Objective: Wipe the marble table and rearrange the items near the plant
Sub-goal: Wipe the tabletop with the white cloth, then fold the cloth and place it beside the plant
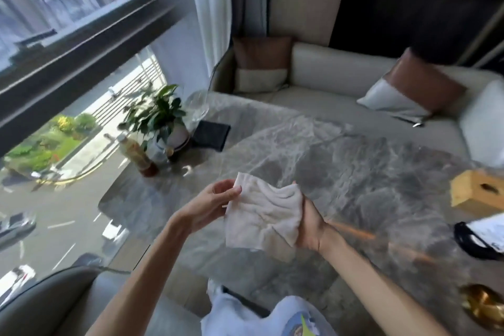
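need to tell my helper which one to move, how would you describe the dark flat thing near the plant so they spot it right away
Start at the grey marble table and go to its far corner by the window, where the leafy green potted plant stands. Just right of the pot lies a flat, dark square mat. Unlike the upright bottles in front of the plant, it lies flat and is near black.

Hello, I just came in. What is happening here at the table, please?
A person holds a white cloth up in both hands, left hand on one edge and right hand on the other, above the marble table. The cloth is not touching the surface. By the window, the plant, a bottle and a dark folded item stand untouched.
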`<act>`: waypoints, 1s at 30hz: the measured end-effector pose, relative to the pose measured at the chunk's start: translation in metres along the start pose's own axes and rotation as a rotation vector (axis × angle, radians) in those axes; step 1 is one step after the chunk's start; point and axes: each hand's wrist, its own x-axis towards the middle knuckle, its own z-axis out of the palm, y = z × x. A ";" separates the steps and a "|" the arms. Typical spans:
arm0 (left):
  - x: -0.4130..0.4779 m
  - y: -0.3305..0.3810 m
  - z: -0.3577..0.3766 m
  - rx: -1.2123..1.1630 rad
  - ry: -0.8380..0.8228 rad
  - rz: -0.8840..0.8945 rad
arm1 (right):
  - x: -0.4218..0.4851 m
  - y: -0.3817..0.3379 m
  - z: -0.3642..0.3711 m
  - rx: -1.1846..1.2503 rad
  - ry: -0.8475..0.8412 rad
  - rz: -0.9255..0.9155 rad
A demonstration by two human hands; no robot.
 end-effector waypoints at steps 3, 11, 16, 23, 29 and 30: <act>0.026 0.043 0.032 0.015 0.025 0.111 | -0.030 -0.044 0.004 0.065 0.013 -0.136; 0.076 0.108 0.053 -0.016 -0.058 0.246 | -0.056 -0.123 0.000 -0.369 0.423 -0.625; 0.088 0.133 0.026 0.199 -0.028 0.289 | -0.022 -0.149 0.015 -0.600 0.578 -0.699; 0.114 0.170 -0.059 0.326 0.017 0.469 | 0.047 -0.179 0.066 -0.860 0.566 -0.719; 0.142 0.178 -0.159 0.441 -0.053 0.465 | 0.130 -0.176 0.085 -0.868 0.598 -0.678; 0.150 0.175 -0.175 0.518 -0.047 0.444 | 0.148 -0.173 0.084 -0.871 0.605 -0.653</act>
